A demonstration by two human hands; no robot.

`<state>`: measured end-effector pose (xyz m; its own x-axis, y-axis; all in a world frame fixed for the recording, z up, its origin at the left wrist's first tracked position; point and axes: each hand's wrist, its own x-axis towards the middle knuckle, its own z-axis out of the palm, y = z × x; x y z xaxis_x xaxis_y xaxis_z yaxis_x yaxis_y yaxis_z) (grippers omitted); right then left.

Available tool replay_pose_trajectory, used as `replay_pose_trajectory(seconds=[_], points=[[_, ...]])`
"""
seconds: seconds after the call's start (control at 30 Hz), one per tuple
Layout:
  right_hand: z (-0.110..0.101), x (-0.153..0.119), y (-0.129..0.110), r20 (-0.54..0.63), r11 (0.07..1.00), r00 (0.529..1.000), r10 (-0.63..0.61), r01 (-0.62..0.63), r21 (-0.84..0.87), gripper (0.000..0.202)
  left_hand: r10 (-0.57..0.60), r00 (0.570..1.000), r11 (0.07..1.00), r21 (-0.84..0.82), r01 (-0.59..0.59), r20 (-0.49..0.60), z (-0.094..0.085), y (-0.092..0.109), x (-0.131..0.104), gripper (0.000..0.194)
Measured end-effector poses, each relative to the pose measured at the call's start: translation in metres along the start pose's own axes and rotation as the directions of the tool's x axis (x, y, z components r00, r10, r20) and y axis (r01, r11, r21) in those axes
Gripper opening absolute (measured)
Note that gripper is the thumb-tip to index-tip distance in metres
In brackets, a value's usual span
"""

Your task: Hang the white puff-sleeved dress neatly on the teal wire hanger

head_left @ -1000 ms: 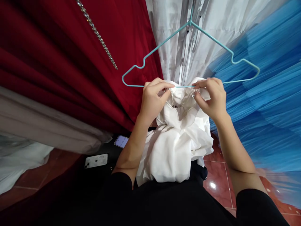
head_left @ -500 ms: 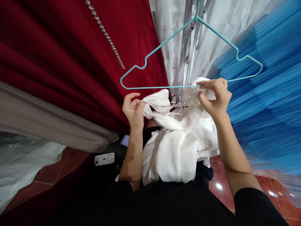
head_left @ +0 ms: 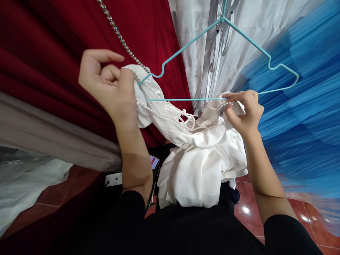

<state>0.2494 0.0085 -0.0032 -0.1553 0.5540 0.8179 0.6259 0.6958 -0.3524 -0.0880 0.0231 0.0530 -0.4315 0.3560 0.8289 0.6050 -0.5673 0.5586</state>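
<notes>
A white dress [head_left: 199,173] with a beaded neckline lies bunched in my lap, its upper part stretched up between my hands. Its left shoulder part covers the left end of the light blue hanger [head_left: 191,44]. My left hand [head_left: 108,78] pinches the beaded edge there, index finger sticking out. On the other side, my right hand [head_left: 245,109] grips the dress's beaded edge and touches the hanger's bottom bar, below its uncovered right end. Thin white ties [head_left: 189,122] hang loose inside the neckline.
Red fabric [head_left: 159,32] hangs on the left, blue tulle [head_left: 300,106] on the right. Behind the hanger stand metal poles [head_left: 211,67] and white cloth. A crystal strand [head_left: 119,35] lies against the red fabric. Two phones, one a white phone [head_left: 113,179], are by my left arm.
My left hand has moved up and left, drawing the dress's left shoulder over the hanger's left end. My right hand has stayed nearly in place.
</notes>
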Motion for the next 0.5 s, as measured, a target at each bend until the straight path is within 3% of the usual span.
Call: replay_pose_trajectory(seconds=[0.2,0.3,0.43,0.5], points=[[-0.002,-0.002,-0.014,-0.052,0.998,0.998,-0.035,0.037,0.046,0.007,-0.006,0.983,1.0,0.013,0.004,0.183,0.045,0.0,0.016,0.039],[-0.005,-0.003,-0.013,-0.044,0.998,0.997,-0.059,0.06,0.019,0.007,0.023,0.962,0.993,-0.115,0.009,0.273,0.058,0.006,0.015,0.039],[-0.004,-0.001,-0.006,-0.049,0.995,0.994,-0.097,0.098,0.021,0.01,0.261,0.948,0.915,-0.36,-0.182,0.182,0.061,0.041,-0.013,0.036],[-0.003,0.001,-0.005,-0.053,0.994,0.993,-0.107,0.107,0.009,0.012,0.283,0.921,0.913,-0.369,-0.174,0.266,0.058,0.061,-0.037,0.026]])
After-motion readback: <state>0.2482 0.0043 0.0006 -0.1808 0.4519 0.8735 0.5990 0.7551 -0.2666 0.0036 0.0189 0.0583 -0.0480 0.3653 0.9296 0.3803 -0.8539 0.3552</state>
